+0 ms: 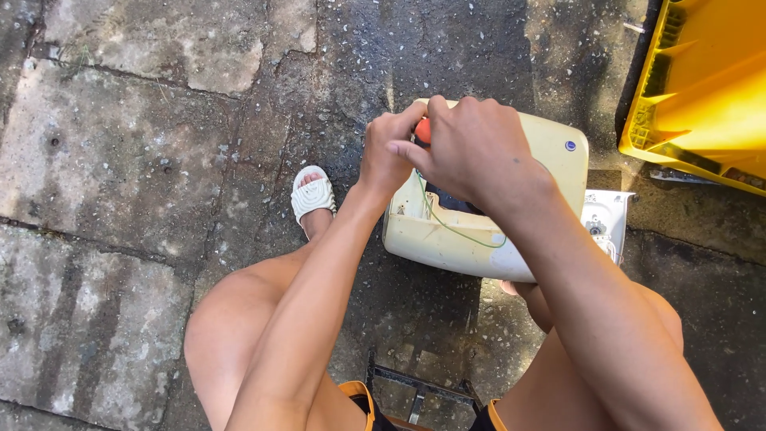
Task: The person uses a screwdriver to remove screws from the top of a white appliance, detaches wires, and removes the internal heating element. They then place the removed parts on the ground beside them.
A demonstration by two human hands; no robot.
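A cream plastic appliance housing [550,152] lies on the stone ground between my knees. Its top is opened, and a thin green wire [447,225] loops out of the dark inside. My right hand [475,148] is closed around an orange tool handle [423,130] held over the opening. My left hand [387,152] is closed and presses against the same handle from the left, at the housing's near-left corner. What the tool's tip touches is hidden by my hands.
A yellow plastic crate [702,88] stands at the upper right. A white plastic part [606,219] lies against the housing's right side. My foot in a white sandal [313,195] rests left of the housing. A dark metal stool frame [415,387] shows below.
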